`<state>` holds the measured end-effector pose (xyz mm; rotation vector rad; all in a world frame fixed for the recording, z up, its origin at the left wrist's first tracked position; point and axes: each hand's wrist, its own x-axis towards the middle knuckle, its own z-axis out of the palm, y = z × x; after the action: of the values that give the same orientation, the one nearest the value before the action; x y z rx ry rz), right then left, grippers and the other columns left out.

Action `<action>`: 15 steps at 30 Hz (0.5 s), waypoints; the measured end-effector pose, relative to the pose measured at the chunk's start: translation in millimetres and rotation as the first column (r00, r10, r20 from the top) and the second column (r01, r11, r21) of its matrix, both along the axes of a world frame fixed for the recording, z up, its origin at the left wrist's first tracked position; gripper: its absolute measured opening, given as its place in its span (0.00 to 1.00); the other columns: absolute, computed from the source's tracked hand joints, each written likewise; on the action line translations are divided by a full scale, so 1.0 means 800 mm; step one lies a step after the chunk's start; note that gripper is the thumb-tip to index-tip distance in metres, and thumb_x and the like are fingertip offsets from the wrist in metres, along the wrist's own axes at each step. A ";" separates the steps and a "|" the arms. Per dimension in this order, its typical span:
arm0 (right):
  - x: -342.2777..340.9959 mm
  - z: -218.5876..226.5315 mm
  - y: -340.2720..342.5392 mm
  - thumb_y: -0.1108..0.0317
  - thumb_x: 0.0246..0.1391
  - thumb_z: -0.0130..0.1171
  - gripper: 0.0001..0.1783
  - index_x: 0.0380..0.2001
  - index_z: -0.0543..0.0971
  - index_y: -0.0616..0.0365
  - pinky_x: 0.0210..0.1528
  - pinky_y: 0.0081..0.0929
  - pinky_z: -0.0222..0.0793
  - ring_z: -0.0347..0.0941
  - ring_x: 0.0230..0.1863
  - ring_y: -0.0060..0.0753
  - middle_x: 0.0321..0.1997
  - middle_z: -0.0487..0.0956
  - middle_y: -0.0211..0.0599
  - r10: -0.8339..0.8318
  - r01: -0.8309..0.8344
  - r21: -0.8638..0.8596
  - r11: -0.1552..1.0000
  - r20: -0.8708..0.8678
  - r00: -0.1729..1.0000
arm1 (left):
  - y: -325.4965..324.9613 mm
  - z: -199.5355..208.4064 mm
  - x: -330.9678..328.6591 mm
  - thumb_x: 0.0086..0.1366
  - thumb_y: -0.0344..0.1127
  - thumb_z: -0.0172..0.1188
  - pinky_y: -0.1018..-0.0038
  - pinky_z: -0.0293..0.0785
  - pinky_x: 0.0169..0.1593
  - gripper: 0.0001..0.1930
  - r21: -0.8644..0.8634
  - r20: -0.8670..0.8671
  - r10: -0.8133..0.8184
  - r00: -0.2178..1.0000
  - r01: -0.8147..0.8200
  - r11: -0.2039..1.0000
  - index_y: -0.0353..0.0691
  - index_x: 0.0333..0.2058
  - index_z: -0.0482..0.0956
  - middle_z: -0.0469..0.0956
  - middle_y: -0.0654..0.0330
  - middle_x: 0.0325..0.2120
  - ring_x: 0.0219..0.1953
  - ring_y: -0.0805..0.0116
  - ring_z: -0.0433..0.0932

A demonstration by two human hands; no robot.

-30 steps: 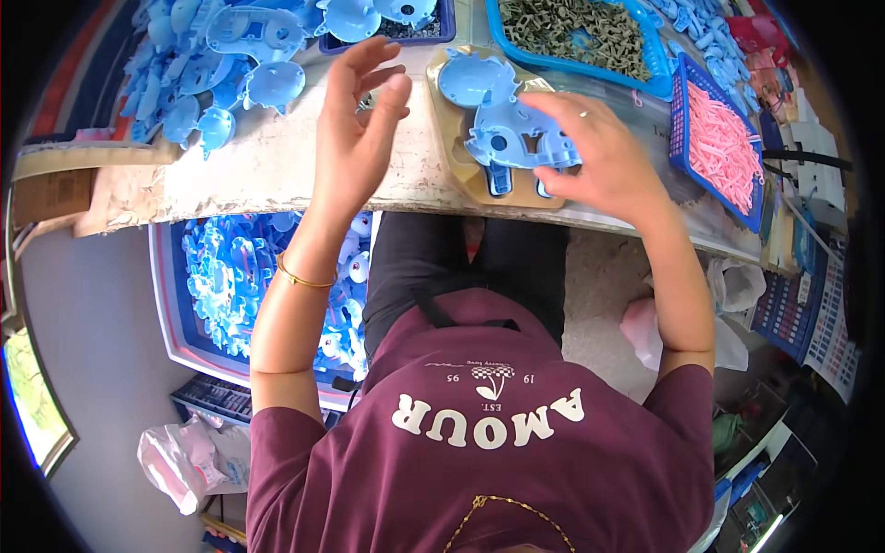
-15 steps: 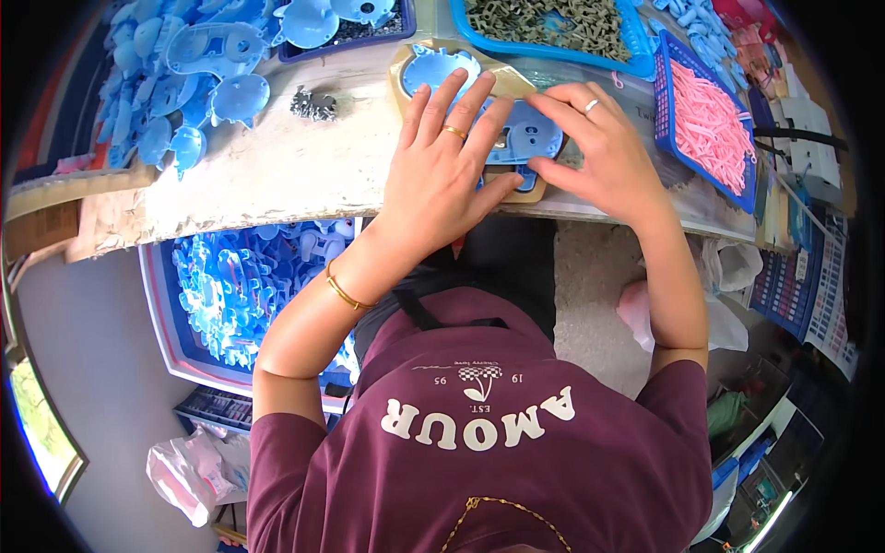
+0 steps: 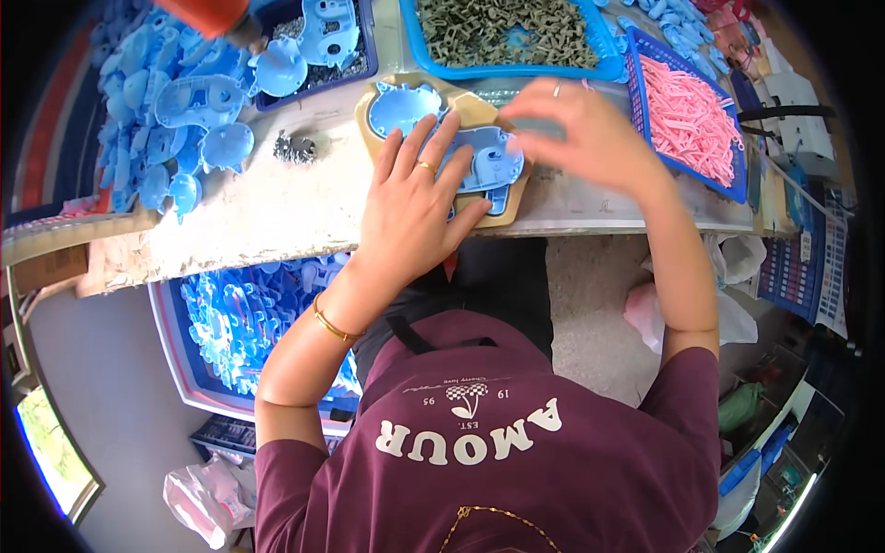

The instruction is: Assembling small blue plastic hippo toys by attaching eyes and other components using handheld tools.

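"Pale table is lying underneath; what's above?"

"Left hand is lying spread over the blue shell; right hand is hovering bent beside it, pinch unclear."

"Handling?"

"Probably light, stiff, slightly slippery; take its rim."

Seated in tan holder: light-blue shell

Lies hollow side up, moulded in thin plastic, partly covered across the middle by the spread left fingers. Opens into a round cup just beyond the left fingertips and a body section between left fingers and blurred right fingers. Sits within the flat, angular holder. Shows blue also in a recess just beside the left thumb.
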<state>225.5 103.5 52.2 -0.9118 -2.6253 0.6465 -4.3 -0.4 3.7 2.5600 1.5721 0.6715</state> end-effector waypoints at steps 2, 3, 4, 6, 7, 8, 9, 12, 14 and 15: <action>0.010 -0.006 0.053 0.62 0.56 0.68 0.17 0.46 0.83 0.59 0.46 0.31 0.75 0.80 0.43 0.39 0.43 0.82 0.39 -0.232 0.230 -0.031 0.973 -0.090 0.968 | -0.001 0.002 0.002 0.62 0.52 0.65 0.49 0.55 0.70 0.27 0.008 0.009 -0.003 1.000 0.003 1.000 0.38 0.52 0.77 0.66 0.49 0.65 0.67 0.48 0.63; 0.020 -0.015 0.083 0.63 0.56 0.66 0.16 0.44 0.83 0.59 0.44 0.31 0.76 0.80 0.39 0.38 0.39 0.83 0.39 -0.250 0.258 0.061 0.964 -0.105 0.962 | -0.001 0.004 0.004 0.61 0.51 0.65 0.49 0.56 0.70 0.27 0.012 0.014 -0.011 1.000 0.011 1.000 0.38 0.52 0.77 0.66 0.49 0.65 0.67 0.48 0.63; 0.028 -0.028 0.112 0.64 0.57 0.65 0.14 0.43 0.83 0.59 0.41 0.32 0.76 0.81 0.36 0.37 0.36 0.83 0.39 -0.266 0.283 0.152 0.947 -0.123 0.956 | 0.000 0.004 0.006 0.61 0.51 0.65 0.49 0.56 0.69 0.27 0.016 0.017 -0.019 1.000 0.019 1.000 0.38 0.52 0.77 0.66 0.49 0.65 0.67 0.48 0.63; 0.022 -0.053 0.153 0.64 0.56 0.65 0.13 0.42 0.84 0.59 0.40 0.32 0.76 0.81 0.36 0.37 0.34 0.83 0.38 -0.272 0.278 0.156 0.948 -0.058 0.960 | 0.001 0.003 0.005 0.61 0.51 0.65 0.49 0.56 0.69 0.27 0.018 0.016 -0.024 1.000 0.023 1.000 0.38 0.52 0.77 0.66 0.49 0.65 0.66 0.48 0.63; 0.013 -0.055 0.160 0.65 0.56 0.64 0.12 0.41 0.84 0.59 0.39 0.31 0.76 0.82 0.35 0.37 0.32 0.84 0.37 -0.271 0.266 0.156 0.951 0.013 0.963 | 0.002 0.003 0.004 0.61 0.51 0.65 0.49 0.56 0.69 0.27 0.015 0.021 -0.021 1.000 0.021 1.000 0.38 0.52 0.77 0.66 0.49 0.65 0.66 0.48 0.63; 0.006 -0.058 0.165 0.65 0.56 0.64 0.12 0.41 0.84 0.59 0.39 0.31 0.76 0.82 0.35 0.37 0.32 0.84 0.37 -0.269 0.264 0.158 0.951 0.008 0.963 | 0.002 0.004 0.003 0.61 0.51 0.65 0.49 0.56 0.69 0.27 0.018 0.017 -0.019 1.000 0.019 1.000 0.38 0.52 0.77 0.66 0.49 0.65 0.66 0.48 0.63; -0.005 -0.059 0.166 0.65 0.55 0.65 0.11 0.40 0.84 0.58 0.37 0.31 0.76 0.81 0.34 0.37 0.31 0.84 0.38 -0.284 0.257 0.171 0.951 0.158 0.946 | 0.001 0.004 0.003 0.61 0.51 0.65 0.49 0.56 0.69 0.26 0.012 0.020 -0.018 1.000 0.018 1.000 0.38 0.51 0.77 0.66 0.49 0.65 0.66 0.48 0.63; -0.008 -0.074 0.188 0.63 0.53 0.67 0.11 0.37 0.84 0.57 0.35 0.31 0.75 0.81 0.33 0.32 0.31 0.84 0.37 -0.300 0.246 0.188 0.951 0.359 0.884 | 0.002 0.005 0.003 0.61 0.51 0.65 0.49 0.56 0.69 0.26 0.005 0.017 -0.016 1.000 0.016 1.000 0.38 0.52 0.77 0.66 0.49 0.65 0.66 0.48 0.63; 0.014 -0.080 0.204 0.60 0.55 0.67 0.13 0.37 0.84 0.59 0.34 0.29 0.75 0.80 0.33 0.26 0.30 0.84 0.34 -0.214 0.219 -0.088 0.972 0.063 0.975 | 0.002 0.007 0.003 0.61 0.51 0.65 0.49 0.56 0.69 0.27 0.006 0.014 -0.020 1.000 0.020 1.000 0.39 0.52 0.77 0.66 0.49 0.65 0.66 0.48 0.63; 0.018 -0.078 0.203 0.59 0.57 0.68 0.15 0.38 0.84 0.60 0.35 0.25 0.75 0.79 0.33 0.21 0.31 0.83 0.30 -0.297 0.278 -0.260 0.925 -0.037 0.954 | 0.003 0.007 0.003 0.61 0.51 0.65 0.49 0.56 0.69 0.27 -0.004 0.010 -0.020 1.000 0.020 1.000 0.39 0.52 0.77 0.66 0.49 0.65 0.67 0.48 0.63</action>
<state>239.8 265.8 -9.9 -1.2887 -2.3105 0.9278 -2.3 1.7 9.6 2.5621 1.5414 0.6773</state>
